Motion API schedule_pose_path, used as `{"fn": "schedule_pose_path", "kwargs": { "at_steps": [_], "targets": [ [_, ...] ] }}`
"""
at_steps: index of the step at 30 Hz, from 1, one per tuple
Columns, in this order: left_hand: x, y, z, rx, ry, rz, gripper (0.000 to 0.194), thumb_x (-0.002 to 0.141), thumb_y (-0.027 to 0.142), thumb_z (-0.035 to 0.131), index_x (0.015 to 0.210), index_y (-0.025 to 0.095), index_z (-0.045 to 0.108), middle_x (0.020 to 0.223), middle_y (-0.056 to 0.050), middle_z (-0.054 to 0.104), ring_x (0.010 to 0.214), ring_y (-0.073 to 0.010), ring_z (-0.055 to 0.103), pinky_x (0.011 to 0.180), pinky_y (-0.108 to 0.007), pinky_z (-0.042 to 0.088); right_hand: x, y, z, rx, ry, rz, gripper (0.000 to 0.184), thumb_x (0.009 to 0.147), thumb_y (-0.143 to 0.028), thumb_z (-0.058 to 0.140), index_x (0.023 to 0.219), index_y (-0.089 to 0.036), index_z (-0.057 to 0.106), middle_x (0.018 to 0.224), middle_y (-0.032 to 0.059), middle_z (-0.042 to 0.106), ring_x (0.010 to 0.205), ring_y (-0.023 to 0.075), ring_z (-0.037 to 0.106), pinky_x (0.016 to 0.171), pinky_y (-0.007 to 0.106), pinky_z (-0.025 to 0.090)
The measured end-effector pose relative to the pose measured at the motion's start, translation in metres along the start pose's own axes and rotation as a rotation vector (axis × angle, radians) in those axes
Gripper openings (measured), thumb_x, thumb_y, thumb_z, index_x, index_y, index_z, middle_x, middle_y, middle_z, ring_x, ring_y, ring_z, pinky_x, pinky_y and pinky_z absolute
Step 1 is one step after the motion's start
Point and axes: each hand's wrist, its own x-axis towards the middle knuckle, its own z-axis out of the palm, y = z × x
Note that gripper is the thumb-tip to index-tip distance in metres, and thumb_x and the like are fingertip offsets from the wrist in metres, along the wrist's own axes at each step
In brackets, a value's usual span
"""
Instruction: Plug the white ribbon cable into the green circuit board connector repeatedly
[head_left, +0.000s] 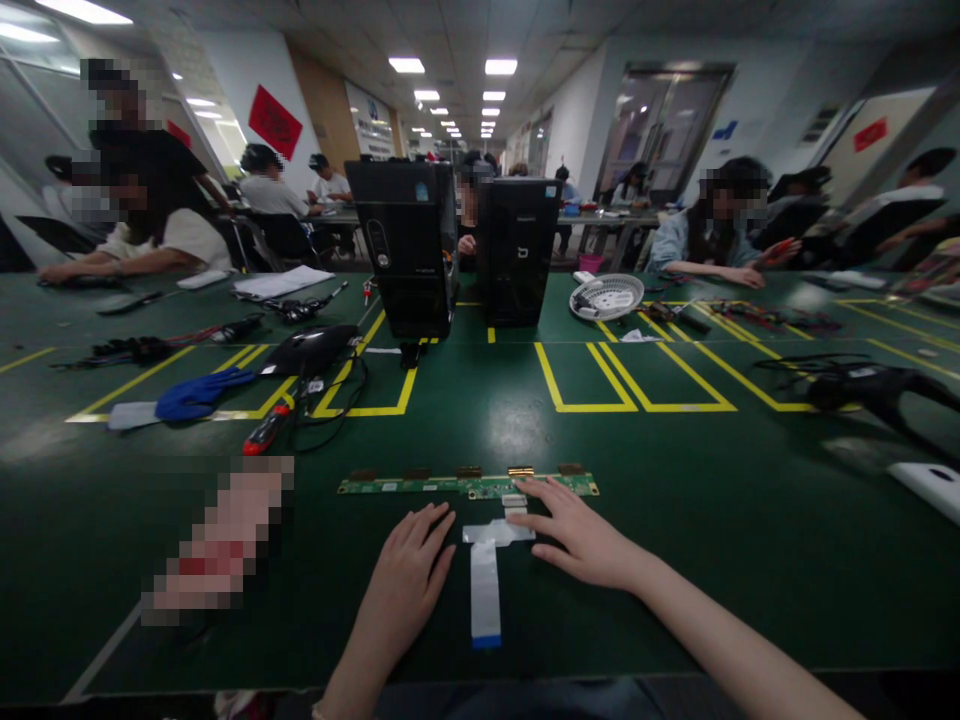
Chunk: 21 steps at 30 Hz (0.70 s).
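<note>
A long, narrow green circuit board lies flat on the table, with several brown-gold tabs along its far edge. From its near side a white ribbon cable runs toward me, bent in a T shape and ending in a blue tip. My right hand reaches in from the right, fingers spread. Its fingertips rest at the board's near edge and on the upper part of the cable. My left hand lies on the table left of the cable, fingers stretched, apart from board and cable.
Two black computer towers stand ahead. A red-and-black screwdriver, a blue glove and a black cable lie left. A white basket sits beyond, and a black frame-like object lies right. Several people sit around the green table.
</note>
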Motion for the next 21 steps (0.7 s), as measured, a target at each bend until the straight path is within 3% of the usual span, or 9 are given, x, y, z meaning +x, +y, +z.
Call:
{"fn": "schedule_pose_path", "kwargs": {
  "at_steps": [6, 11, 16, 21],
  "targets": [
    [0.0, 0.001, -0.001, -0.007, -0.002, -0.002, 0.037, 0.097, 0.025, 0.043, 0.132, 0.021, 0.052, 0.135, -0.008, 0.055, 0.125, -0.0267, 0.05, 0.106, -0.05, 0.04, -0.002, -0.003, -0.003, -0.013, -0.017, 0.011, 0.05, 0.095, -0.051, 0.04, 0.141, -0.033, 0.044, 0.154, 0.0083, 0.026, 0.142, 0.026, 0.021, 0.115, 0.053, 0.019],
    [0.0, 0.001, 0.001, -0.007, 0.004, -0.002, 0.037, 0.096, 0.024, 0.044, 0.133, 0.02, 0.052, 0.135, -0.008, 0.055, 0.125, -0.0263, 0.05, 0.106, -0.05, 0.04, -0.02, -0.004, -0.006, -0.024, 0.002, 0.057, 0.05, 0.094, -0.05, 0.044, 0.141, -0.034, 0.044, 0.153, 0.0075, 0.028, 0.14, 0.0269, 0.026, 0.114, 0.052, 0.021],
    [-0.001, 0.001, 0.0, -0.016, 0.04, -0.001, 0.037, 0.096, 0.024, 0.044, 0.133, 0.022, 0.051, 0.135, -0.007, 0.056, 0.125, -0.0255, 0.051, 0.106, -0.048, 0.041, -0.065, 0.01, 0.007, -0.136, 0.063, 0.215, 0.051, 0.094, -0.051, 0.042, 0.143, -0.038, 0.039, 0.154, 0.0054, 0.028, 0.138, 0.0272, 0.031, 0.111, 0.052, 0.031],
    [0.0, 0.003, -0.002, -0.016, 0.004, -0.013, 0.037, 0.097, 0.024, 0.043, 0.134, 0.021, 0.05, 0.136, -0.007, 0.054, 0.127, -0.026, 0.049, 0.106, -0.049, 0.04, -0.131, 0.041, 0.027, -0.383, 0.287, 0.468, 0.051, 0.095, -0.052, 0.033, 0.14, -0.032, 0.047, 0.146, 0.0108, 0.04, 0.129, 0.0288, 0.045, 0.103, 0.051, 0.041]
  ]
}}
